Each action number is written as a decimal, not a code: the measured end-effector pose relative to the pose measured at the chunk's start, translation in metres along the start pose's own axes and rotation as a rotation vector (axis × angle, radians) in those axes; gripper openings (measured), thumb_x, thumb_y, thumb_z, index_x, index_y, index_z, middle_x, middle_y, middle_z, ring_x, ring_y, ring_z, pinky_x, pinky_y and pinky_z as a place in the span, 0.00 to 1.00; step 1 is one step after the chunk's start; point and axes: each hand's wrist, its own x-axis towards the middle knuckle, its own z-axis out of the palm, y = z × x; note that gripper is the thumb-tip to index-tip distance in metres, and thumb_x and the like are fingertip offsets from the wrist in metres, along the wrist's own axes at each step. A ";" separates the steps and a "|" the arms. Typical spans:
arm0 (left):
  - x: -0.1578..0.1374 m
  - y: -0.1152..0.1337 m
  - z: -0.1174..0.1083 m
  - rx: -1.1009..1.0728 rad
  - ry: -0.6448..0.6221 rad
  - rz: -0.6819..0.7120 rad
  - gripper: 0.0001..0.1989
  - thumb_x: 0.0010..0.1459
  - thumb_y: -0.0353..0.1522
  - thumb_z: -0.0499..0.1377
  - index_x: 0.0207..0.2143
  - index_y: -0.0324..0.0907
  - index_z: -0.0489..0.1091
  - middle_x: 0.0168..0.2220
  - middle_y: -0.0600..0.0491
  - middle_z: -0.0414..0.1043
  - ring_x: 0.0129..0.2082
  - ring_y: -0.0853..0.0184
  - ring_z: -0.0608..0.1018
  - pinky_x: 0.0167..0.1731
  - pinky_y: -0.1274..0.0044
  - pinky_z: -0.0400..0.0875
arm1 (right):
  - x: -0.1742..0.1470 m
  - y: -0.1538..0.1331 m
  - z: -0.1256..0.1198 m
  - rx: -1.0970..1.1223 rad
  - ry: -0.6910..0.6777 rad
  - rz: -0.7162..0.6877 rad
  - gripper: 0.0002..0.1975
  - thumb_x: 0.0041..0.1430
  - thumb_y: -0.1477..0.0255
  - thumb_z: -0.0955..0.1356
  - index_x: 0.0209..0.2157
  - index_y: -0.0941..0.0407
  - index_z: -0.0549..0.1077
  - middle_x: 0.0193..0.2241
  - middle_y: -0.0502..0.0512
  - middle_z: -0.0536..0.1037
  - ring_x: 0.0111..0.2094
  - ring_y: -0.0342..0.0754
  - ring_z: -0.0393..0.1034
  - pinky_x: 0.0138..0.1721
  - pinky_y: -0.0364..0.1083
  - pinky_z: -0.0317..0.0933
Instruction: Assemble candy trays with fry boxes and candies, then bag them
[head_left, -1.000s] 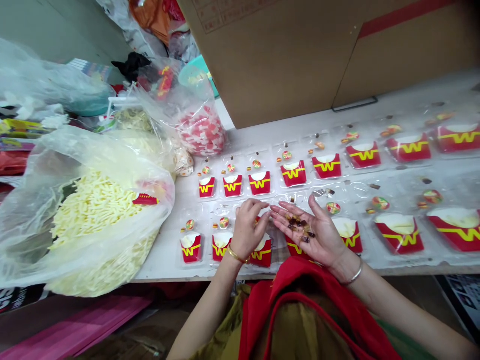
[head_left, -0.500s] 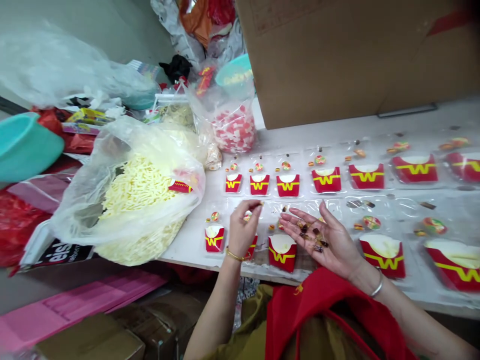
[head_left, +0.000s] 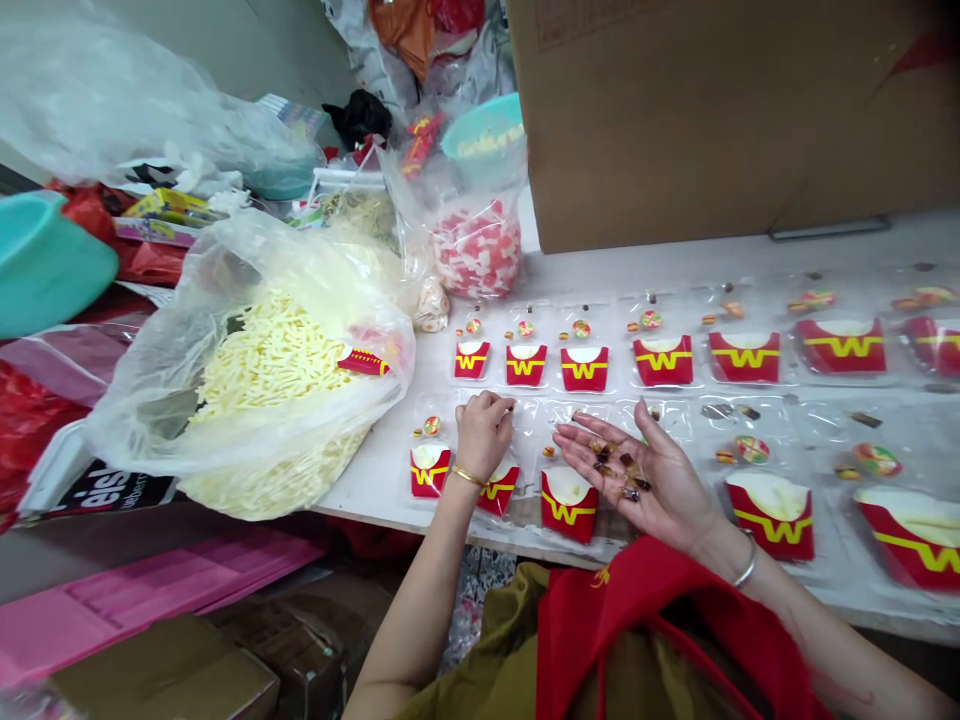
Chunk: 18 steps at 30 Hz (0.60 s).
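Note:
Palm up, my right hand [head_left: 645, 475] is spread open over the front row, with several small glossy dark brown pieces [head_left: 626, 462] lying loose on its palm and fingers. My left hand [head_left: 484, 435] is closed in a pinch above a clear blister tray; a tiny dark piece shows at its fingertips, partly hidden. Under that wrist lies a red toy fries carton [head_left: 499, 492] with a yellow W. Between the hands another fries carton [head_left: 568, 503] sits in its tray. Beside the cartons, trays hold a mini burger [head_left: 725, 456] and a round, colourful mini pizza [head_left: 752, 450].
At left, a large clear bag [head_left: 150, 400] spills pale yellow toy fries [head_left: 270, 360]. Behind it stands a bag of pink-and-white pieces [head_left: 476, 250]. A big cardboard box [head_left: 720, 120] blocks the back right. A back row of filled trays [head_left: 585, 370] runs along the table.
My left hand has turned slightly, its fingertips shifting a little left over the tray. My right hand stays nearly in place with the brown pieces. The view has shifted slightly.

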 end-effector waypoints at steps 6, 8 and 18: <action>-0.023 0.039 -0.024 -0.271 0.010 0.127 0.16 0.59 0.30 0.53 0.50 0.45 0.66 0.43 0.49 0.68 0.46 0.63 0.69 0.45 0.69 0.60 | 0.007 0.001 -0.001 0.045 -0.063 -0.017 0.28 0.62 0.55 0.59 0.52 0.65 0.65 0.45 0.69 0.75 0.48 0.53 0.70 0.50 0.51 0.64; -0.031 0.059 -0.030 -0.388 -0.048 0.236 0.15 0.59 0.32 0.54 0.49 0.46 0.67 0.44 0.49 0.68 0.46 0.63 0.69 0.46 0.69 0.61 | 0.008 0.001 0.000 0.044 -0.074 -0.008 0.28 0.63 0.55 0.58 0.52 0.64 0.66 0.44 0.67 0.76 0.43 0.51 0.73 0.41 0.48 0.69; -0.043 0.076 -0.031 -0.562 -0.189 0.282 0.07 0.60 0.31 0.54 0.40 0.43 0.68 0.44 0.48 0.69 0.48 0.63 0.69 0.49 0.69 0.61 | 0.012 0.009 0.003 0.039 -0.115 0.081 0.25 0.64 0.57 0.57 0.51 0.61 0.68 0.33 0.57 0.78 0.20 0.40 0.69 0.16 0.38 0.63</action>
